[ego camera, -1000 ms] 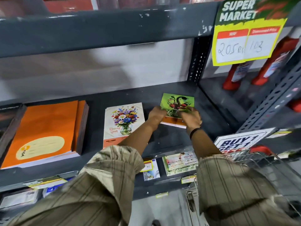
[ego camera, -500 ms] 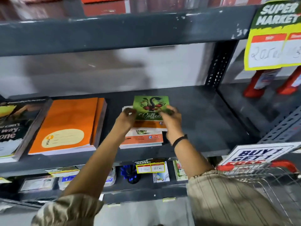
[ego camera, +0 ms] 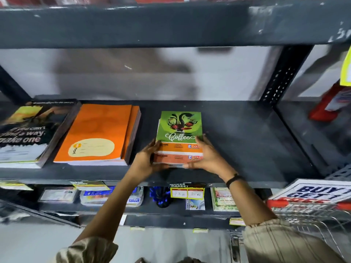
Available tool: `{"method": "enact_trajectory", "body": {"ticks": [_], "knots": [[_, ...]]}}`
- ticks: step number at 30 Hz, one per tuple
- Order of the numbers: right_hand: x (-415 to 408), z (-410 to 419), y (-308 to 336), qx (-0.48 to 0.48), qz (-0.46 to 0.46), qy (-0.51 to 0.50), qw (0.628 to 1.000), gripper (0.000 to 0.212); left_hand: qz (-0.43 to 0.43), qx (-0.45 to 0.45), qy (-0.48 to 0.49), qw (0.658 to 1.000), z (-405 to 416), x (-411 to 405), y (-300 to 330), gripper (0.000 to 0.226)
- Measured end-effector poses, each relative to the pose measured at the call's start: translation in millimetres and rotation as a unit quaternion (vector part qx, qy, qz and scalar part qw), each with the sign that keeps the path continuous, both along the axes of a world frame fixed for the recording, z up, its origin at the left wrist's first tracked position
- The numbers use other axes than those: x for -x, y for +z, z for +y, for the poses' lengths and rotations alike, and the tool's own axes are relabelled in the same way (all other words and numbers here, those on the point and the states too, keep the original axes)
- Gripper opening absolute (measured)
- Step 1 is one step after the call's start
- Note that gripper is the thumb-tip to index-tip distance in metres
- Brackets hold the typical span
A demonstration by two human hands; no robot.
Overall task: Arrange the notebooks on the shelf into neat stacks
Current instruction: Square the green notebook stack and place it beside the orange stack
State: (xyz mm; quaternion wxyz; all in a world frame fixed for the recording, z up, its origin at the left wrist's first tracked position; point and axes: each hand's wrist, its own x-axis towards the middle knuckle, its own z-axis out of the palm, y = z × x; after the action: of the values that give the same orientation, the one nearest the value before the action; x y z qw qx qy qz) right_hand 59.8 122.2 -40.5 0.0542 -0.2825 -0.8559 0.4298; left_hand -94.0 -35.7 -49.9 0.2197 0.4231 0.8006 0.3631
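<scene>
Lengthwise, the green "Coffee" notebook [ego camera: 179, 128] runs front to back on the dark shelf [ego camera: 247, 141], its title end toward the person and its far short edge pointing at the white back wall [ego camera: 152, 73]. It lies flat on top of a small stack of notebooks [ego camera: 177, 158], whose orange lower bands peek out beneath it at the front, so the top cover sits slightly farther back than the ones under it.

Both hands bracket this stack near the shelf's front lip. The left hand [ego camera: 146, 160] presses against the stack's left side with fingers spread, and the right hand [ego camera: 206, 156] cups the right front corner, thumb under the front edge: each grip is a loose, wide hold on the stack's sides.

Just to the left, a thick orange notebook stack [ego camera: 96, 133] lies parallel, with a narrow strip of bare shelf between. Farther left a dark-covered stack [ego camera: 32, 130] is cut off by the picture's edge. Right of the hands the shelf is bare up to the perforated upright [ego camera: 281, 73].

Motion blur softens the small print on the covers and the items on the lower shelf [ego camera: 133, 211].
</scene>
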Motion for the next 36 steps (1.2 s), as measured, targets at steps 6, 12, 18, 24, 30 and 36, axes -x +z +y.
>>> {"method": "enact_trajectory", "body": {"ticks": [6,12,18,24,30,36], "knots": [[-5.7,-2.4,-9.2,-0.041,-0.002,-0.042,0.998,0.106,0.034,-0.086,0.059,0.994,-6.0,-1.3,-12.7,0.071],[-14.4,-9.9,-23.4,-0.062,0.085,-0.098,0.990,0.087,0.068,-0.121,0.081,0.987,-10.9,-8.9,-17.1,0.059],[-19.0,-22.0,-34.6,-0.099,0.167,-0.146,0.970,0.066,0.040,-0.151,0.106,0.982,-12.1,-10.5,-20.2,0.050],[-21.1,-24.8,-37.3,-0.080,0.185,-0.158,0.967,0.058,0.040,-0.157,0.114,0.980,-11.4,-10.1,-22.0,0.046],[-27.4,-21.8,-33.1,-0.010,0.205,-0.135,0.969,0.055,0.011,-0.189,0.142,0.972,-11.1,-18.5,-28.7,0.044],[-26.3,-22.1,-33.1,-0.026,0.208,-0.147,0.967,0.052,-0.027,-0.201,0.159,0.966,-11.2,-18.6,-32.0,0.045]]}}
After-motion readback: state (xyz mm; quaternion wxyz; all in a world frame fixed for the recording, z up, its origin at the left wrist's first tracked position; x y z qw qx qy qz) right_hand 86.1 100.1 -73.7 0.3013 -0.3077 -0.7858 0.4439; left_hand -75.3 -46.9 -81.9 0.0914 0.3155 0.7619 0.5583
